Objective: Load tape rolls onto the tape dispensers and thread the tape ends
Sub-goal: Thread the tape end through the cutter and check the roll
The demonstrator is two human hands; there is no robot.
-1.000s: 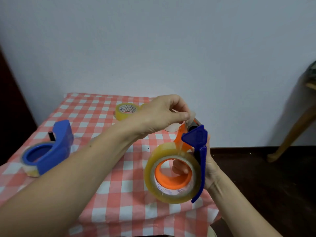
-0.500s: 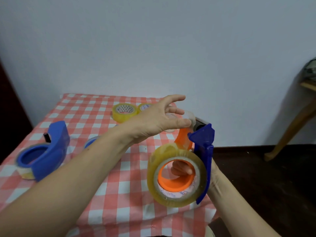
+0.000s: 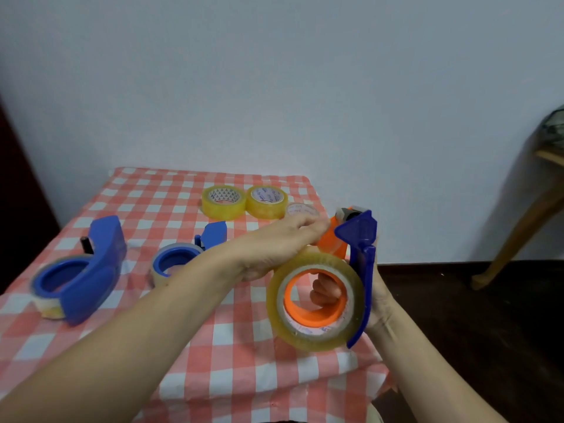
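Observation:
My right hand [image 3: 377, 296] grips an orange and blue tape dispenser [image 3: 360, 261] above the table's right edge, fingers through its orange hub. A yellowish clear tape roll [image 3: 317, 334] sits on that hub. My left hand [image 3: 280, 242] lies flat over the top of the roll, fingertips blurred at the orange neck below the cutter. Whether the fingers pinch the tape end I cannot tell. Two blue dispensers with rolls on them, a large one [image 3: 82, 270] and a smaller one [image 3: 183, 257], lie on the table at the left.
The table wears a red and white checked cloth [image 3: 232, 355]. Two yellowish spare rolls, one [image 3: 222, 201] beside the other [image 3: 267, 201], and a clear roll [image 3: 302, 210] stand at the far edge. A wooden furniture leg [image 3: 518, 227] slants at the right over dark floor.
My left hand came down from the dispenser's tip and now lies flat on top of the roll. The view has tilted down, which shows the second blue dispenser and more spare rolls.

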